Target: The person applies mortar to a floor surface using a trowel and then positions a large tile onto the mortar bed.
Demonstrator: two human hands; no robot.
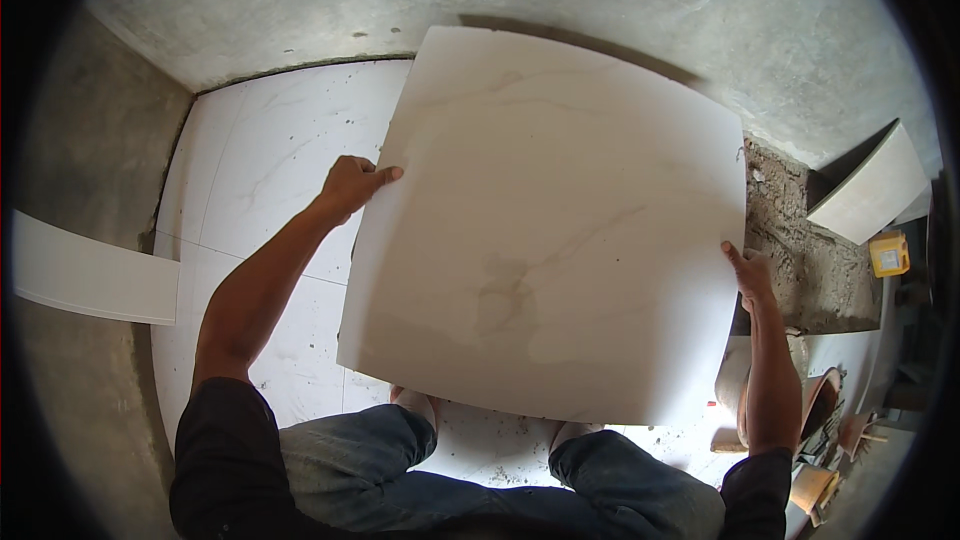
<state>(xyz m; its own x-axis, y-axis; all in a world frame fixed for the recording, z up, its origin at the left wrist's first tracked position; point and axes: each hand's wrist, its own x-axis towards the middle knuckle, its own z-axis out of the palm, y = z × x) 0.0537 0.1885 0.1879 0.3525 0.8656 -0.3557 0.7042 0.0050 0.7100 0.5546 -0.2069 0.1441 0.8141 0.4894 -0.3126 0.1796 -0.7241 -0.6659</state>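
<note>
A large square white floor tile (560,210) with faint veining spans the middle of the head view, held up over the floor in front of my knees. My left hand (353,187) grips its left edge, thumb on the top face and fingers curled beneath. On the opposite edge my right hand (752,275) holds it the same way, the fingers partly hidden under the tile. A darker smudge marks the tile's face near its lower middle. The far edge of the tile comes close to the grey wall; whether it touches I cannot tell.
Laid white tiles (270,155) cover the floor at left. Rough mortar (790,230) lies to the right, with a leaning tile piece (873,185) and a yellow jug (888,254). A white panel (95,270) juts in at left. Buckets and tools (820,405) stand at lower right. Grey walls (300,0) enclose the corner.
</note>
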